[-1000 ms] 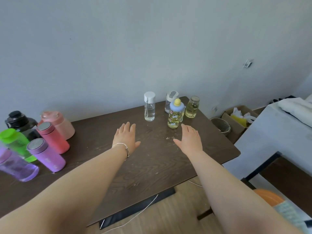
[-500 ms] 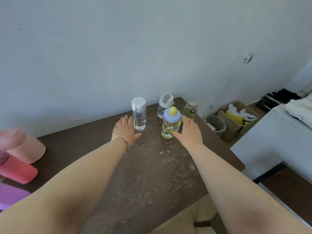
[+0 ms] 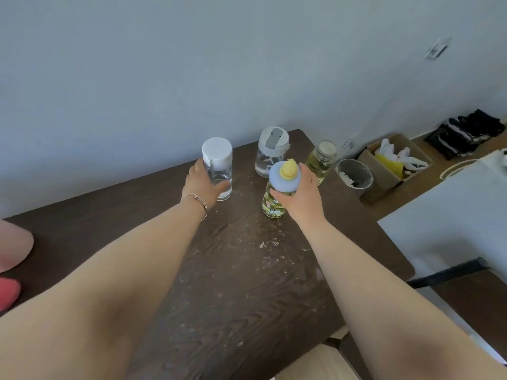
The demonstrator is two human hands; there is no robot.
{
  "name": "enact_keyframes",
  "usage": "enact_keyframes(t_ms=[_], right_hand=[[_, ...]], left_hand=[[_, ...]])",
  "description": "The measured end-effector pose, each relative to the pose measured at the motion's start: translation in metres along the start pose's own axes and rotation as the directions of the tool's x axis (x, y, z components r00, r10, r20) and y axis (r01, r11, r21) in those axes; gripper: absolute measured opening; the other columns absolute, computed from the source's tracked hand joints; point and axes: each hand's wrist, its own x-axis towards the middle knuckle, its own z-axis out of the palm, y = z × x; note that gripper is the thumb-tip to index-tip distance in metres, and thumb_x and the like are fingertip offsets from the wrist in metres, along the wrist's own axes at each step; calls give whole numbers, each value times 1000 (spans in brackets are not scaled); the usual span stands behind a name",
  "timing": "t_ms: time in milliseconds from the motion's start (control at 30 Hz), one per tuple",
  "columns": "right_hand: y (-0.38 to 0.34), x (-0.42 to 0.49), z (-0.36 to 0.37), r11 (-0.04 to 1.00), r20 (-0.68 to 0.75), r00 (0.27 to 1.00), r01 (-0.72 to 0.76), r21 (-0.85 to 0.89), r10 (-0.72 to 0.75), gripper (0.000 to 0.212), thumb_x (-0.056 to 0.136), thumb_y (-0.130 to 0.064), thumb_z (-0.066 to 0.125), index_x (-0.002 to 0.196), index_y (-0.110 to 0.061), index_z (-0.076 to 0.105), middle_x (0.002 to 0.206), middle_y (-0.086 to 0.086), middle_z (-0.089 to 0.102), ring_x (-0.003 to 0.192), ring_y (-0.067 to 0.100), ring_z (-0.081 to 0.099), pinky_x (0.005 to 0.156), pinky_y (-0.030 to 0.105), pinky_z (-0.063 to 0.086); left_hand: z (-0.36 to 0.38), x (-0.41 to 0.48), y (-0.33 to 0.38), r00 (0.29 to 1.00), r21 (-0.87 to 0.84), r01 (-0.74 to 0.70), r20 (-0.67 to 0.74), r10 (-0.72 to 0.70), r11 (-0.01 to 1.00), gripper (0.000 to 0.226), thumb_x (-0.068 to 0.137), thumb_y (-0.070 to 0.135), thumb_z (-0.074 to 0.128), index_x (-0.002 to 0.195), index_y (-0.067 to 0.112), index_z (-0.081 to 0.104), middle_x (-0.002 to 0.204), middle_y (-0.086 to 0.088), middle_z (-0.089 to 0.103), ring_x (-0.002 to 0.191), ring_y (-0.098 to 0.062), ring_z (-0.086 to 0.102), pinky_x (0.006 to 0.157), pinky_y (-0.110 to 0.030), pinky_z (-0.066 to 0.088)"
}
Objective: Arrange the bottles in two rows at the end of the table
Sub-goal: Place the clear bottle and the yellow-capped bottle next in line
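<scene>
At the far end of the dark table point(image 3: 247, 283), my left hand point(image 3: 201, 185) curled around the clear bottle with the white cap point(image 3: 218, 167) while my right hand point(image 3: 300, 197) wrapped the cartoon-printed bottle point(image 3: 275, 198) just under its blue lid, both bottles upright and, as far as the angle let me judge, resting on the wood. The grey-lidded jar point(image 3: 270, 150) and the small yellowish bottle point(image 3: 321, 160) stood behind, near the wall. I judged this the gripping step, with the next move calling for shifting both bottles into line with that back pair.
</scene>
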Motion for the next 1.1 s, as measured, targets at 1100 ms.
enact_keyframes(t_ms=[1100], right_hand=[[-29,-33,-9,973,22,992,114,199,-121,83,69,-25,97,139,-21,52,133,4,59,121,25,60,99,42,55]], left_hand=[[-39,-91,4,974,-310,73,-181,-134,948,58,72,35,80,116,21,45,108,-1,61,97,-24,59,80,-34,48]])
